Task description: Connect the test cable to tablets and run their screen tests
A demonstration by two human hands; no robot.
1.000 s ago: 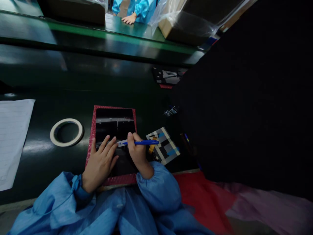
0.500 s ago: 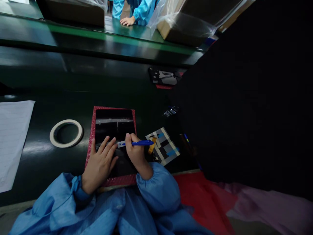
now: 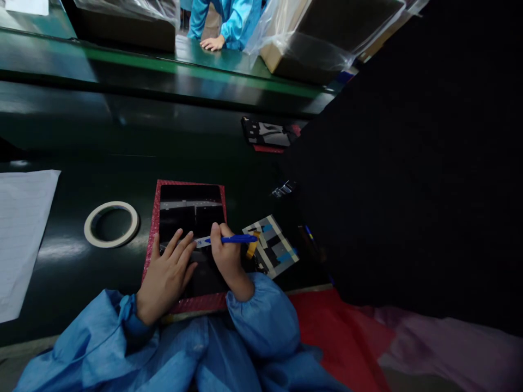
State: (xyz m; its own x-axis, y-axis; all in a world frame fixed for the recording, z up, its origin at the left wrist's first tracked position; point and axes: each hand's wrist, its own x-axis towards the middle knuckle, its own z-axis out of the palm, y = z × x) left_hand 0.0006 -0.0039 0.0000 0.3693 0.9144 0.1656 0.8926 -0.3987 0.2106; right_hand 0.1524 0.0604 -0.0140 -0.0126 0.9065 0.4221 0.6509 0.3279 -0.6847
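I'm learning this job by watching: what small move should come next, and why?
Probably a short stroke of the blue pen on the white strip: the right hand holds the pen with its narrow end at the strip, while the left hand lies spread over the black panel, fingertips beside the strip.

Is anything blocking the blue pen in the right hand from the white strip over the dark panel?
Nothing visible does. The blue pen in the right hand points at the white strip, at its right end. The left hand lies by the strip's other end, not between them.
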